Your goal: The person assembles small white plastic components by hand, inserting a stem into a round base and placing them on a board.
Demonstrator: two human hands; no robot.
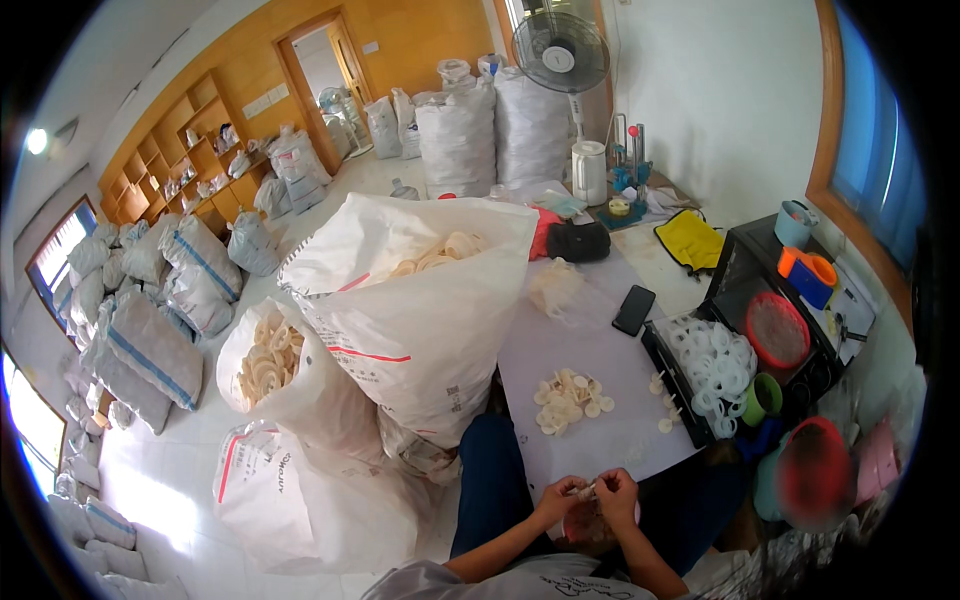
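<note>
Over my lap, my left hand [561, 497] and my right hand [617, 494] come close together, fingers pinched. Between the fingertips is a small pale piece [586, 491], mostly hidden, so its exact kind does not show. Just below the hands sits a reddish round bowl [584, 526], partly covered by my forearms. Ahead of them on the pale tabletop [540, 330] lies a pile of small cream discs [570, 400], some with short stems. A few more cream pieces [665, 402] lie to the right, beside a black tray [690, 420] of white plastic rings [715, 362].
Left of the table stand a tall white sack [410, 310] and a smaller open sack [265, 365], both holding cream pieces. A phone [633, 310], a red round dish [777, 330], a green cup [763, 397] and a fan [560, 55] are around the right side.
</note>
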